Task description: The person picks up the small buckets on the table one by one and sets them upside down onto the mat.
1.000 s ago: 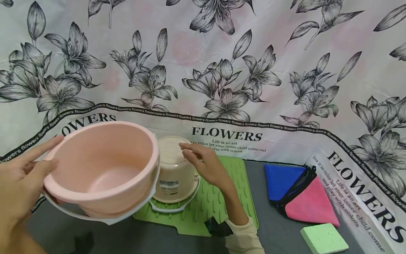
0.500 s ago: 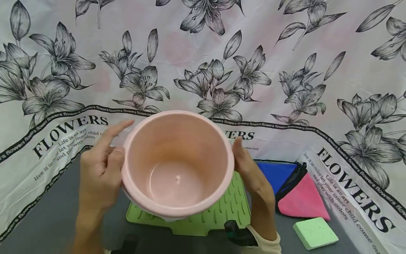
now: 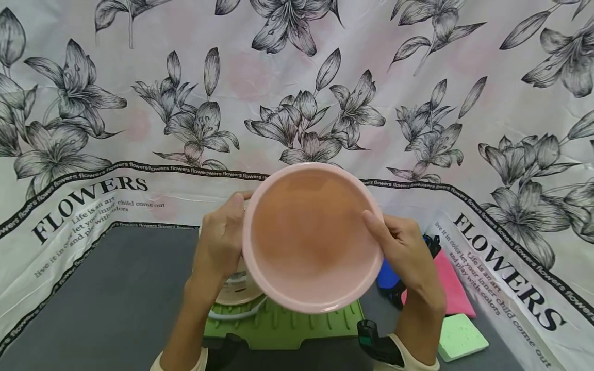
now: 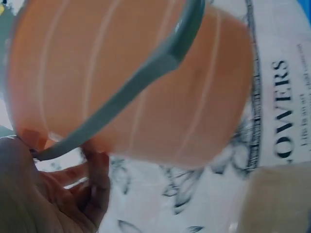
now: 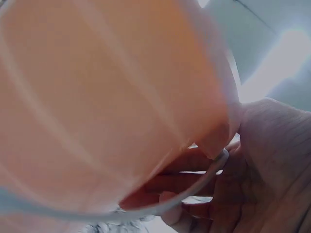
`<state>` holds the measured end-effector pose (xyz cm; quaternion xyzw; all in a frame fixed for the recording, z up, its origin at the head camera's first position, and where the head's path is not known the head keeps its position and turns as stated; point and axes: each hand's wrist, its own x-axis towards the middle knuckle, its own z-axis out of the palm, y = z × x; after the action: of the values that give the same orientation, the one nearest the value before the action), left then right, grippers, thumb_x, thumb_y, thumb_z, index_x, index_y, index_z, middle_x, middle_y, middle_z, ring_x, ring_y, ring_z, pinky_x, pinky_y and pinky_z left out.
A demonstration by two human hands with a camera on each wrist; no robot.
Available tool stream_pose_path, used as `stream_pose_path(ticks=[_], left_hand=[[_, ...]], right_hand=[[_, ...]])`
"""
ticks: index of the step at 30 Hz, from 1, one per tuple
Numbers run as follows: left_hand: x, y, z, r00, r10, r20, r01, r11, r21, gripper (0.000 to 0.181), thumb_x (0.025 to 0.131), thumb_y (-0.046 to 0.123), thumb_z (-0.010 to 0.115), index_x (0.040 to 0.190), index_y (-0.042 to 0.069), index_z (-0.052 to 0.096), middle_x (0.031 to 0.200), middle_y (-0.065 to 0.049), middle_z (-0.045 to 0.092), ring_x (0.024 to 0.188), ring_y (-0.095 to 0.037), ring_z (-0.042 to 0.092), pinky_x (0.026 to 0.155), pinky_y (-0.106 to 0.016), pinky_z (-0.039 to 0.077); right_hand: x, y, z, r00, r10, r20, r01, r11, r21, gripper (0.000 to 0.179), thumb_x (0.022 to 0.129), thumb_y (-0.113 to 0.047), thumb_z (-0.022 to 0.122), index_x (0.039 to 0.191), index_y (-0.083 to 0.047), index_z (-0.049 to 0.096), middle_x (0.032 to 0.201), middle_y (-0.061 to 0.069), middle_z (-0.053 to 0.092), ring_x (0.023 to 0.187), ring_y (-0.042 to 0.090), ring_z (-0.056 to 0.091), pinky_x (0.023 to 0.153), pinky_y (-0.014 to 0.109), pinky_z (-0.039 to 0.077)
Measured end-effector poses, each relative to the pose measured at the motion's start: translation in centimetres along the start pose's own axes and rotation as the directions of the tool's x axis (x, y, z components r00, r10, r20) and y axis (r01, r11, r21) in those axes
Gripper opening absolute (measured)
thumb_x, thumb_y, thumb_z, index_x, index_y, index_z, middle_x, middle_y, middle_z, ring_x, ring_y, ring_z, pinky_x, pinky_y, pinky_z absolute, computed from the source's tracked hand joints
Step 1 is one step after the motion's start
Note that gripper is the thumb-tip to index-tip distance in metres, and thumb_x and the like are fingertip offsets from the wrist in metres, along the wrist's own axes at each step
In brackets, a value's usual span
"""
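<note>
A pink bucket (image 3: 315, 237) is held up in the middle of the head view, its mouth tilted toward me and its inside bare. My left hand (image 3: 218, 239) grips it at the left rim, while my right hand (image 3: 401, 247) grips the right rim with the thumb over the edge. In the left wrist view, a pale handle (image 4: 121, 102) hangs across the ribbed outer wall. The fingers of the right hand (image 5: 243, 179) curl behind the rim by the handle's end. Behind the bucket, a beige bucket (image 3: 238, 293) stands upside down, mostly hidden.
Under the beige bucket lies a green ribbed mat (image 3: 278, 330) on the dark grey table (image 3: 125, 288). To the right are a blue and pink pouch (image 3: 457, 286) and a light green block (image 3: 461, 337). A floral curtain (image 3: 297, 93) rises at the back.
The pink bucket has moved rightward from the left side and tipped its mouth further toward me. My right hand has left the beige bucket and taken hold of the pink bucket's right side.
</note>
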<state>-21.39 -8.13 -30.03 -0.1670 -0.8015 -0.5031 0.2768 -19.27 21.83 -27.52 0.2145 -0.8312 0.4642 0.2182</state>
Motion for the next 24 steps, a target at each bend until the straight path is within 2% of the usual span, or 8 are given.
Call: stream_pose_path(ticks=[3,6,12,14,16,20,22,24], left_hand=[[-0.1,-0.5,0.7,0.986,-0.102,0.133,0.102,0.995,0.008,0.072,0.114,0.049,0.017,0.094,0.011,0.074,0.073,-0.007,0.072,0.070,-0.018,0.066,0.078,-0.037,0.054],[-0.1,-0.7,1.2,0.949,-0.165,0.268,0.181,0.983,-0.034,0.080,0.113,0.055,0.009,0.078,0.009,0.065,0.064,-0.006,0.065,0.063,-0.018,0.064,0.077,-0.037,0.054],[0.4,-1.3,0.9,0.874,-0.070,0.481,0.198,0.955,-0.221,0.078,0.113,0.052,0.005,0.111,0.002,0.066,0.084,-0.011,0.070,0.076,-0.018,0.073,0.076,-0.034,0.064],[0.5,-1.4,0.8,0.856,-0.032,0.516,0.193,0.946,-0.261,0.076,0.113,0.052,0.003,0.134,0.008,0.061,0.089,-0.012,0.069,0.078,-0.020,0.070,0.074,-0.035,0.063],[0.6,-1.5,0.9,0.851,-0.025,0.525,0.192,0.944,-0.268,0.076,0.111,0.055,0.001,0.149,0.014,0.053,0.090,-0.012,0.068,0.078,-0.021,0.068,0.076,-0.036,0.061],[0.6,-1.5,1.2,0.864,-0.042,0.502,0.222,0.927,-0.304,0.073,0.107,0.066,0.004,0.166,0.031,0.029,0.103,-0.014,0.072,0.091,-0.020,0.071,0.084,-0.038,0.060],[0.6,-1.7,1.3,0.878,-0.049,0.476,0.242,0.904,-0.353,0.074,0.106,0.070,0.012,0.166,0.031,0.027,0.104,-0.020,0.072,0.093,-0.021,0.072,0.086,-0.039,0.061],[0.7,-1.8,1.3,0.890,-0.025,0.456,0.242,0.873,-0.424,0.071,0.107,0.069,0.023,0.166,0.030,0.027,0.111,-0.026,0.072,0.097,-0.024,0.074,0.085,-0.040,0.063]], right_hand=[[-0.3,0.1,-0.4,0.996,-0.055,-0.077,0.051,0.997,-0.055,0.029,0.106,-0.010,0.056,0.089,-0.001,0.077,0.065,0.008,0.072,0.057,0.007,0.070,0.056,0.020,0.054],[-0.5,0.3,-0.7,0.988,-0.111,-0.111,0.102,0.991,-0.084,0.023,0.104,-0.005,0.057,0.097,-0.002,0.078,0.075,0.008,0.072,0.063,0.006,0.069,0.058,0.018,0.054],[-0.9,0.6,-1.4,0.983,-0.157,-0.092,0.149,0.984,-0.095,0.021,0.102,0.000,0.058,0.106,-0.001,0.078,0.086,0.003,0.072,0.075,0.004,0.069,0.067,0.015,0.056],[-1.0,0.8,-1.8,0.984,-0.173,-0.048,0.168,0.982,-0.088,0.022,0.102,0.002,0.058,0.111,0.000,0.077,0.101,0.002,0.075,0.089,0.003,0.070,0.073,0.014,0.057],[-1.2,1.1,-2.2,0.981,-0.195,0.011,0.196,0.980,-0.042,0.028,0.101,0.004,0.059,0.122,-0.002,0.076,0.126,0.003,0.072,0.109,0.005,0.068,0.081,0.014,0.059],[-1.4,1.7,-2.5,0.957,-0.277,0.085,0.260,0.950,0.172,0.039,0.108,-0.012,0.057,0.145,0.001,0.060,0.161,0.012,0.049,0.146,0.019,0.050,0.101,0.018,0.056],[-1.3,2.0,-2.5,0.948,-0.299,0.107,0.258,0.922,0.288,0.049,0.113,-0.027,0.049,0.150,0.005,0.052,0.167,0.019,0.038,0.155,0.027,0.037,0.110,0.021,0.051],[-1.2,2.3,-2.3,0.955,-0.276,0.113,0.213,0.897,0.387,0.062,0.113,-0.040,0.040,0.151,0.009,0.047,0.170,0.021,0.030,0.159,0.032,0.029,0.113,0.023,0.048]])
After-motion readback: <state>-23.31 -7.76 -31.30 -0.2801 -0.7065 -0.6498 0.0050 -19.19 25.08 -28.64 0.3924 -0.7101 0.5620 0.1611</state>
